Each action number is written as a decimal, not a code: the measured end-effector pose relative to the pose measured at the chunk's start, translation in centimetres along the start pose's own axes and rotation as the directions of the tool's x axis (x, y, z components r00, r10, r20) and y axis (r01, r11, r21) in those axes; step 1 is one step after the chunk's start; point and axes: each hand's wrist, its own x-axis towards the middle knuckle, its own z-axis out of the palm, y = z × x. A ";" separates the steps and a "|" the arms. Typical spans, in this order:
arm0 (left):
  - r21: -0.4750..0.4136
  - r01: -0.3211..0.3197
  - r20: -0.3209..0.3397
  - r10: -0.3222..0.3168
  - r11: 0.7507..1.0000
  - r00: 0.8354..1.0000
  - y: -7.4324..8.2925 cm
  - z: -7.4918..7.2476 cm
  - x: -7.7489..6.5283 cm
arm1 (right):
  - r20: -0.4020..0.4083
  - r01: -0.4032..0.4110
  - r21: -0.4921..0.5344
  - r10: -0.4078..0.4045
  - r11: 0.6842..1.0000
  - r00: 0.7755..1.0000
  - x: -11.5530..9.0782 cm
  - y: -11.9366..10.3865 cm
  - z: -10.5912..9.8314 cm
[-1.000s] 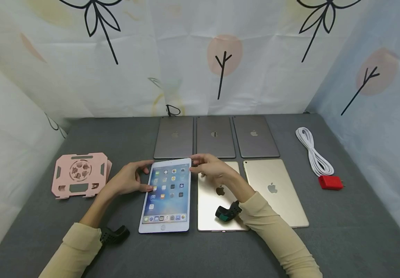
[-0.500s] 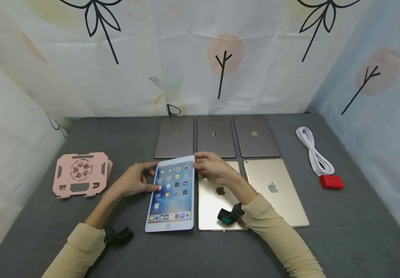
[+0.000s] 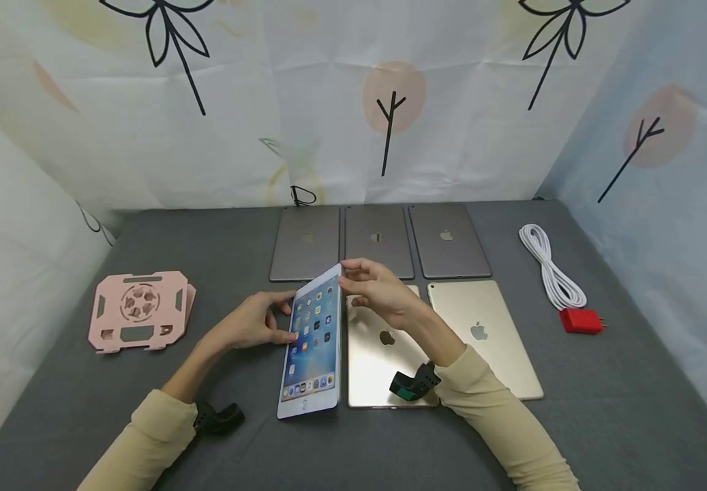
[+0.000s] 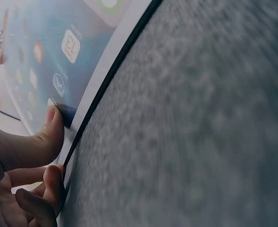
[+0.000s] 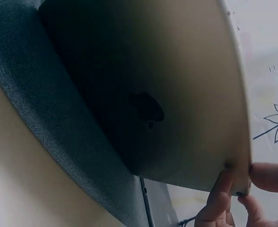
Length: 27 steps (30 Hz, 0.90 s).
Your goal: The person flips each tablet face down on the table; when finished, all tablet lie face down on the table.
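Observation:
A white-framed tablet (image 3: 316, 344) with its screen lit stands tilted over the table, right edge raised. My left hand (image 3: 256, 322) grips its left edge. In the left wrist view the thumb (image 4: 49, 137) lies on the glass and the fingers curl at the edge, close to the cloth. At the upper right corner, my right hand (image 3: 384, 294) pinches the tablet. From the right wrist, the tablet's back (image 5: 191, 113) shows a dark apple logo. Just right of it lie two gold tablets, one partly under my right arm (image 3: 390, 375) and the other (image 3: 482, 327) beside it.
Three grey tablets lie in a row at the back, the left one (image 3: 307, 245) behind the held tablet. A pink folding stand (image 3: 175, 283) is on the left. A coiled white cable (image 3: 551, 264) and a red charger plug (image 3: 581, 320) sit on the right. Patterned curtains enclose the table.
The tablet has shifted right, and its right edge has risen, turning the screen to the left. Both hands have moved with it, the left one rightward and the right one slightly up.

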 end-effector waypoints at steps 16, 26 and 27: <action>-0.087 -0.018 0.080 0.025 0.996 0.996 1.6 1.3 1.7 | 0.070 0.143 -0.074 -0.138 0.987 0.988 -0.4 -0.5 0.1; -0.114 -0.041 0.091 0.051 0.993 0.995 2.3 1.9 2.6 | 0.061 0.166 -0.120 -0.159 0.979 0.985 -0.2 -0.6 0.4; -0.115 -0.040 0.093 0.051 0.993 0.994 2.4 2.0 2.6 | 0.060 0.164 -0.123 -0.158 0.979 0.986 -0.2 -0.6 0.4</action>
